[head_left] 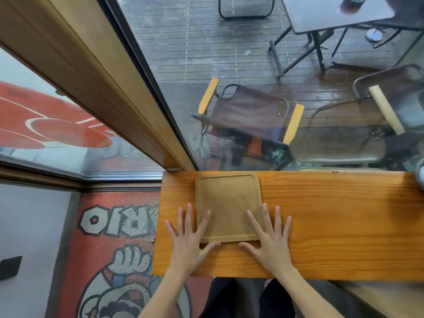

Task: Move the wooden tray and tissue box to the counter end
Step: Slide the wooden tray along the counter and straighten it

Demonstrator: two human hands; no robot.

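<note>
A flat wooden tray (228, 203) with a raised rim lies on the orange wooden counter (332, 226), near its left end and against the window side. My left hand (189, 239) rests flat with fingers spread at the tray's near left corner, its index finger lying on the tray. My right hand (269, 237) lies flat the same way at the near right corner, index finger over the rim. Neither hand grips anything. No tissue box is clearly in view.
The counter's left end (158, 226) drops to a painted floor. A glass window (252, 88) runs along the far edge, with chairs and a table outside. A pale object (420, 177) sits cut off at the counter's far right.
</note>
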